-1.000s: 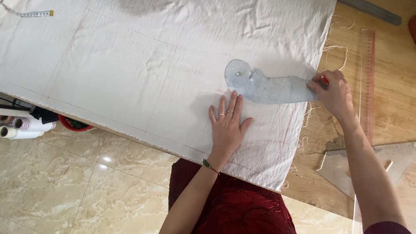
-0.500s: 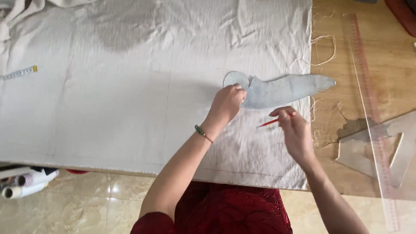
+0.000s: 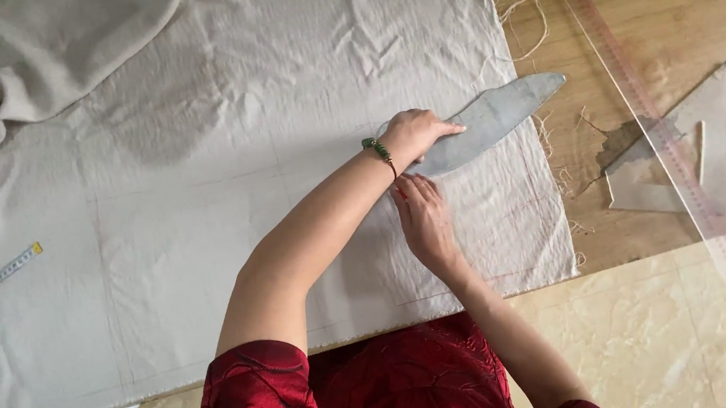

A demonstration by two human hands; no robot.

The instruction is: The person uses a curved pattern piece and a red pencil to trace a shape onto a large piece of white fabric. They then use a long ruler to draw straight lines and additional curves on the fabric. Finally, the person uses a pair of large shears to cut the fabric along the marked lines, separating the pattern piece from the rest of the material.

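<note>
A grey translucent curved ruler (image 3: 494, 116) lies on beige cloth (image 3: 207, 199) near the cloth's right edge, with its pointed end reaching over the frayed hem. My left hand (image 3: 416, 132) presses down on the ruler's rounded left end, fingers over it. My right hand (image 3: 422, 221) rests on the cloth just below, its fingertips tucked under my left wrist. A small red tip of a pencil (image 3: 397, 193) shows at those fingers; the rest is hidden. Faint drawn lines run across the cloth around both hands.
A long clear straight ruler (image 3: 659, 129) and a clear set square (image 3: 696, 160) lie on the wooden table (image 3: 608, 21) to the right. Loose threads (image 3: 520, 10) trail off the hem. A tape measure (image 3: 10, 268) lies at the left, and bunched cloth (image 3: 6, 59) sits at the top left.
My left hand has slid onto the ruler's rounded end and holds it down. My right hand has drawn in under my left wrist. The ruler's point now angles up to the right.
</note>
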